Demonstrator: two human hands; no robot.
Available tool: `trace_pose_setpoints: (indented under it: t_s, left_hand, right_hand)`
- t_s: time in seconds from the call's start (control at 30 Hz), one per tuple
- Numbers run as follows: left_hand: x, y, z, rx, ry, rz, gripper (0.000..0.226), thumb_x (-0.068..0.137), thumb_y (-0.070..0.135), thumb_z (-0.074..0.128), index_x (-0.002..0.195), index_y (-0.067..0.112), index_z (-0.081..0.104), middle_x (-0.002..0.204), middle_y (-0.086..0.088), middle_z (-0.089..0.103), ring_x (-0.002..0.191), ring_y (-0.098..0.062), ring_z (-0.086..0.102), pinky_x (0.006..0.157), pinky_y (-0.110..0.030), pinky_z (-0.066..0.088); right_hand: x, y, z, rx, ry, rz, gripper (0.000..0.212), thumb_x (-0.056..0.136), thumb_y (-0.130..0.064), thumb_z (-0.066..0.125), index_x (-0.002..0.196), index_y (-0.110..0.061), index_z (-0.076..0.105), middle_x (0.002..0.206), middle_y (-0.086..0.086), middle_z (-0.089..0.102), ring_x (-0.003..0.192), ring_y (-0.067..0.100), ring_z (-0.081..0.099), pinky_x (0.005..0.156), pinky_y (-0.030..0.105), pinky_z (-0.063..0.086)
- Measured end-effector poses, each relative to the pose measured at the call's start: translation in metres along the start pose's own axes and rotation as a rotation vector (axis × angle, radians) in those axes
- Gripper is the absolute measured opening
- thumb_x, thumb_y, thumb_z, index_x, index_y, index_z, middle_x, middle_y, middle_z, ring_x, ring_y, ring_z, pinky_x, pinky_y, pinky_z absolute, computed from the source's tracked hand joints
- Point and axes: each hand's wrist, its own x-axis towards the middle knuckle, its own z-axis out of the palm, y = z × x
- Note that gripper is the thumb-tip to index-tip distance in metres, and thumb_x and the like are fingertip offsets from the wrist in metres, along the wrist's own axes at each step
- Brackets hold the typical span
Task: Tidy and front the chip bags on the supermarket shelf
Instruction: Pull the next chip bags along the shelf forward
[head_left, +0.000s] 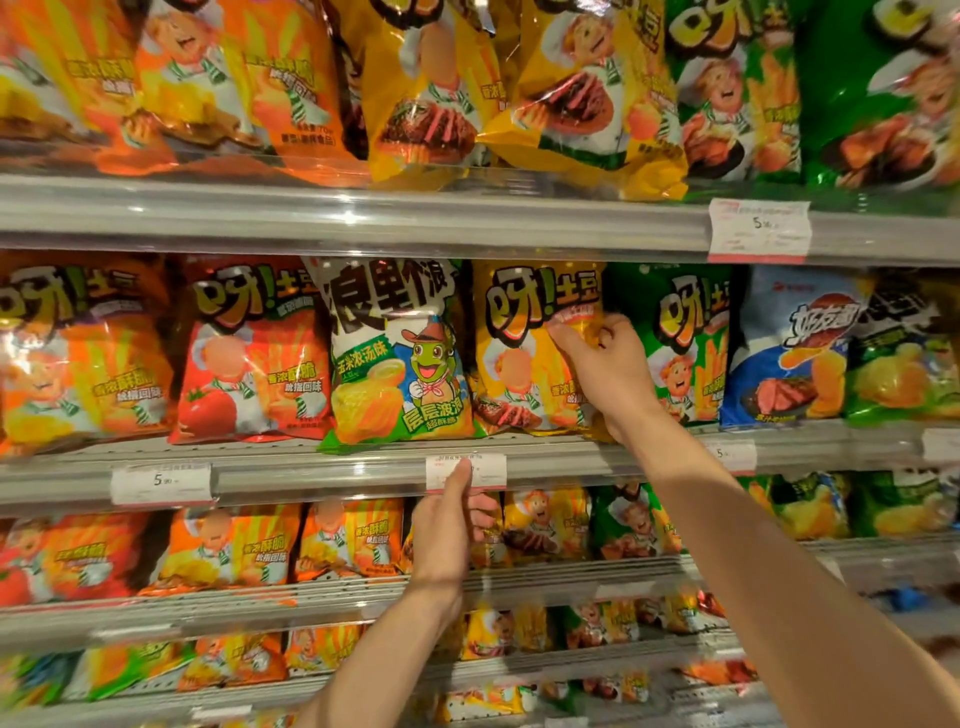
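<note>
Yellow chip bag (524, 353) stands upright, centre frame, on the middle shelf (311, 470). I have my right hand (605, 371) pinching its upper right face; my left hand (447, 530), loosely curled and empty, sits below at the price tag (491, 465).

The middle shelf (363, 470) carries upright chip bags: a yellow bag (524, 358) under the right hand (605, 374), a frog bag (397, 358) just left.

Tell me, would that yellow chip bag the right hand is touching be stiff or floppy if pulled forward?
Probably floppy: the yellow bag looks puffy and crinkled under the right hand. Its glossy film looks slippery. Likely light, so it may tip easily at the shelf edge.
</note>
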Motion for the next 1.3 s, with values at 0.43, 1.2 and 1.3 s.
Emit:
trace_pose_setpoints:
  t_s: [0.43, 1.2, 1.3]
  left_hand:
    - [-0.003, 0.004, 0.002, 0.014, 0.020, 0.005, 0.047, 0.097, 0.040, 0.063, 0.072, 0.002, 0.071, 0.059, -0.004, 0.064, 0.055, -0.011, 0.055, 0.055, -0.024, 0.042]
    - [0.002, -0.012, -0.012, 0.013, -0.108, 0.093, 0.029, 0.102, 0.030, 0.059, 0.091, 0.004, 0.064, 0.076, -0.012, 0.063, 0.063, -0.016, 0.055, 0.060, -0.028, 0.045]
    - [-0.003, -0.023, -0.019, 0.226, -0.098, 0.193, 0.022, 0.100, 0.031, 0.063, 0.095, 0.010, 0.068, 0.089, -0.008, 0.072, 0.079, -0.020, 0.064, 0.078, -0.038, 0.052]
  right_hand:
    - [0.003, 0.011, 0.003, 0.025, -0.007, -0.081, 0.058, 0.086, -0.033, 0.079, 0.130, -0.020, 0.043, 0.108, -0.012, 0.062, 0.101, 0.003, 0.064, 0.097, 0.040, 0.057]
    - [-0.087, 0.042, -0.021, -0.275, -0.104, -0.181, 0.085, 0.095, -0.053, 0.061, 0.161, -0.024, 0.016, 0.166, -0.008, 0.026, 0.151, 0.007, 0.025, 0.121, 0.030, 0.025]
    - [-0.115, 0.066, -0.038, -0.530, -0.177, -0.330, 0.079, 0.095, -0.064, 0.047, 0.160, -0.027, 0.022, 0.167, -0.007, 0.023, 0.154, 0.009, 0.020, 0.123, 0.035, 0.024]
